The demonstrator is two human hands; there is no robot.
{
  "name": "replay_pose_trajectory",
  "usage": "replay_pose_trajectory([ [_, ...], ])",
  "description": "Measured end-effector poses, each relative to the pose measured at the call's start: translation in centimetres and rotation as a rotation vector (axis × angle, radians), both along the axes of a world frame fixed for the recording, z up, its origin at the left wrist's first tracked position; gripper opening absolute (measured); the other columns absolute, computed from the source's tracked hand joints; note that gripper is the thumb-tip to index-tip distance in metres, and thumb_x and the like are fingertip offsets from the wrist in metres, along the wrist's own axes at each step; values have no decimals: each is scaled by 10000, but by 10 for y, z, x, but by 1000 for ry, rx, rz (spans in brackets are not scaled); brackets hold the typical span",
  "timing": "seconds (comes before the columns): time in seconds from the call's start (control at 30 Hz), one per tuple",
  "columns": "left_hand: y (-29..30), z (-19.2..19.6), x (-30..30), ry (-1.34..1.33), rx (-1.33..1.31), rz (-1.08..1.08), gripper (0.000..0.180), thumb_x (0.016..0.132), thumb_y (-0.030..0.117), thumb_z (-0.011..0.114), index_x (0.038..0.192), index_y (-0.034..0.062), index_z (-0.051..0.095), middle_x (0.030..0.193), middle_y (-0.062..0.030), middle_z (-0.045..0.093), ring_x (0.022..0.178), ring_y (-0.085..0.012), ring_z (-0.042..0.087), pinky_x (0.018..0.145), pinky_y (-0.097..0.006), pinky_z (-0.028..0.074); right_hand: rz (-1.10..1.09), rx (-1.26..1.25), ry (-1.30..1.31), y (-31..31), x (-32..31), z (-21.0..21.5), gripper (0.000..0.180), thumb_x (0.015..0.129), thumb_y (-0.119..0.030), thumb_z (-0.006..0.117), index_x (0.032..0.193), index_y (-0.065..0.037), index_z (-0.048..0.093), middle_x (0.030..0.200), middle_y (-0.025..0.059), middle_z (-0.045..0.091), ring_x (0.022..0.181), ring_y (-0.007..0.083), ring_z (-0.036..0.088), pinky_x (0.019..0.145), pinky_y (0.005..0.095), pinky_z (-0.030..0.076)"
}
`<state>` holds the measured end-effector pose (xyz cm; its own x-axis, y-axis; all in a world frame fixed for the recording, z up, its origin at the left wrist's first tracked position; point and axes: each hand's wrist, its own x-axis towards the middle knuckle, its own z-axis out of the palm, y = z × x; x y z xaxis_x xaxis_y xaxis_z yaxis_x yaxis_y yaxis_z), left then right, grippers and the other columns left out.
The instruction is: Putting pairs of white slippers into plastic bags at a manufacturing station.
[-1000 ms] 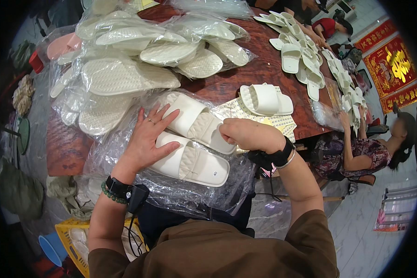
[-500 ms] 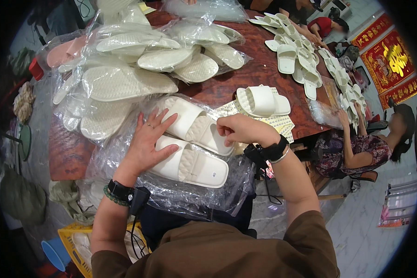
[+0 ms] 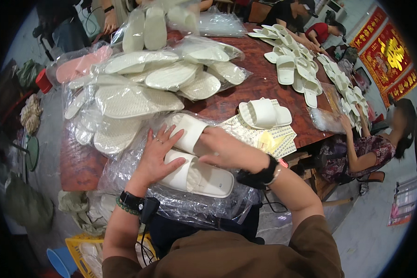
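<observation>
Two white slide slippers lie side by side on clear plastic film in front of me. My left hand (image 3: 160, 153) is open, fingers spread across the straps of the far slipper (image 3: 186, 130) and the near slipper (image 3: 213, 180). Reaching over the far slipper's footbed, my right hand (image 3: 234, 150) has its thumb apart from its bent fingers; the fingertips are partly hidden beside the strap. A small dark mark shows at the near slipper's heel. Beyond my right hand, another pair of white slippers (image 3: 264, 114) rests on sheets of small labels (image 3: 282, 141).
A heap of bagged white slippers (image 3: 139, 97) and a bagged pink one (image 3: 81, 65) cover the left of the brown table (image 3: 81, 162). Rows of white slippers (image 3: 296, 65) line the far right, where co-workers sit. A yellow crate (image 3: 74, 250) stands at lower left.
My right hand has shifted left from the far slipper's heel toward its strap, and its thumb and fingers have parted. My left hand stays spread on the slippers. The view has shifted slightly.
</observation>
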<state>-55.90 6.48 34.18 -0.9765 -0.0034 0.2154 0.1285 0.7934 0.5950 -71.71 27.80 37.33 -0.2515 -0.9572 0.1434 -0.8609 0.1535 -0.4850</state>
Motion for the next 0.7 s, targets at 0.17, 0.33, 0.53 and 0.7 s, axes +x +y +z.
replay_pose_trajectory([
  [0.17, -10, -17, 3, 63, 180, 29, 721, 899, 353, 637, 1532, 100, 405, 1554, -192, 414, 1474, -401, 308, 1217, -582, 54, -76, 84, 193, -27, 24, -23, 431, 787, -348, 746, 1003, 23, 719, 1088, 203, 628, 1117, 399, 519, 970, 484, 435],
  [0.33, -14, -22, 2, 91, 396, 39, 665, 1061, 467, 290, 1544, 13, 349, 1582, -172, 390, 1498, -338, 296, 1231, -507, 10, -32, 221, 179, -21, 22, -13, 370, 790, -314, 689, 948, 16, 746, 1117, 192, 655, 1140, 392, 509, 1028, 505, 368],
  [0.53, -10, -20, 2, 78, 358, 58, 669, 1059, 475, 299, 1529, 5, 375, 1571, -213, 386, 1501, -349, 284, 1230, -516, 9, -12, -107, -141, 48, -14, 54, 377, 838, -157, 642, 1207, -103, 701, 1271, 196, 624, 1291, 369, 490, 1079, 476, 388],
  [0.7, -12, -8, 8, 43, 239, 53, 602, 1041, 393, 384, 1519, 27, 398, 1580, -229, 354, 1495, -373, 277, 1221, -562, 22, -459, -24, -146, 110, -98, 116, 286, 903, -147, 659, 1175, -76, 714, 1139, 134, 727, 1050, 229, 686, 947, 353, 522],
])
